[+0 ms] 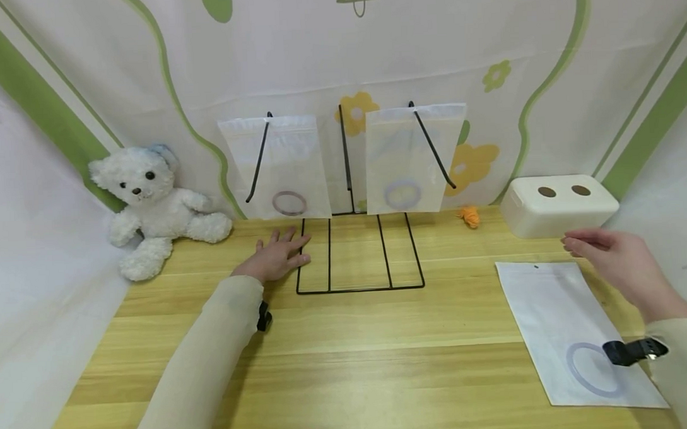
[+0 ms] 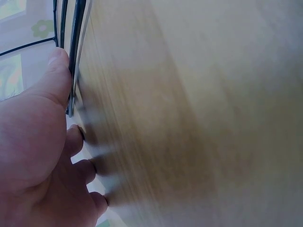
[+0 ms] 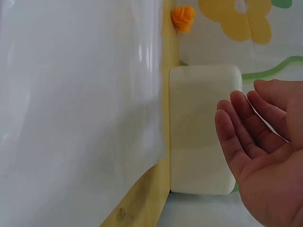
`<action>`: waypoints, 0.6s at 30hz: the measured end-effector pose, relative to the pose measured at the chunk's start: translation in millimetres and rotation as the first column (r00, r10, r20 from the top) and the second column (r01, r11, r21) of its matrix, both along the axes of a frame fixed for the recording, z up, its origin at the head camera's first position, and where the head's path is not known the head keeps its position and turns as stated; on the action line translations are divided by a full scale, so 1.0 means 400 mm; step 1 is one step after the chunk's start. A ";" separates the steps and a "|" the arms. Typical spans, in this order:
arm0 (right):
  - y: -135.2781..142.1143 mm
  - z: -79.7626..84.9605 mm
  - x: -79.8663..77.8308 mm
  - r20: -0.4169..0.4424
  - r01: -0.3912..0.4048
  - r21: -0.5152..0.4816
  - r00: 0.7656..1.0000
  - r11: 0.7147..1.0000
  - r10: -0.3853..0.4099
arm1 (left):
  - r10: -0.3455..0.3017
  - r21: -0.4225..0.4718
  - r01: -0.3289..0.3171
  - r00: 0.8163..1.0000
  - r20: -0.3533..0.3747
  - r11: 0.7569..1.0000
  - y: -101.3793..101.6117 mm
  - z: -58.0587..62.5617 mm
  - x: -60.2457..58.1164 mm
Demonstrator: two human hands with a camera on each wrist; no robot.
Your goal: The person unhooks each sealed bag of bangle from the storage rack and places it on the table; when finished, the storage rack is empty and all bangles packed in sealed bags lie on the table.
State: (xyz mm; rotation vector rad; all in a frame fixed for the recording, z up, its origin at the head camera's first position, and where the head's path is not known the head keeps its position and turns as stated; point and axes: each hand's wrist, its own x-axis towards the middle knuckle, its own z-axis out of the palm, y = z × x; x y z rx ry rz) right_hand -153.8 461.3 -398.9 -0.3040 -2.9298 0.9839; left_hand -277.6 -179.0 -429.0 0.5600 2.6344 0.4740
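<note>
My left hand (image 1: 273, 256) rests on the table with fingers spread, its thumb and a finger at the left wire of a black wire rack (image 1: 360, 290). From the rack's arms hang two white zip bags, a left bag (image 1: 276, 157) with a pinkish ring (image 1: 289, 204) and a right bag (image 1: 412, 152) with a pale lilac ring (image 1: 402, 194). My right hand (image 1: 620, 261) is raised beside the top of a flat white zip bag (image 1: 551, 314), fingers gently bent and holding nothing. A lilac ring (image 1: 576, 373) shows in that bag's lower part.
A white teddy bear (image 1: 155, 202) sits at the back left. At the back right stands a white box (image 1: 559, 210) with two round holes in its top. A small orange bundle (image 1: 470, 216) lies near the patterned curtain (image 1: 417, 41) behind the wooden table (image 1: 383, 377).
</note>
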 end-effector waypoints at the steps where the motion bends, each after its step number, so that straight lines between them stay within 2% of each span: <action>1: -0.010 0.009 -0.002 -0.013 -0.001 -0.003 1.000 1.000 0.001 | -0.001 0.001 0.001 1.000 -0.002 1.000 0.000 -0.001 0.000; 14: -0.144 0.119 -0.048 -0.178 -0.086 -0.129 0.982 0.988 0.062 | -0.001 0.006 0.001 1.000 0.001 1.000 -0.001 0.002 0.006; 18: -0.179 0.153 -0.064 -0.202 -0.102 -0.140 0.977 0.985 0.072 | -0.002 0.005 0.002 1.000 -0.003 1.000 -0.001 0.002 0.006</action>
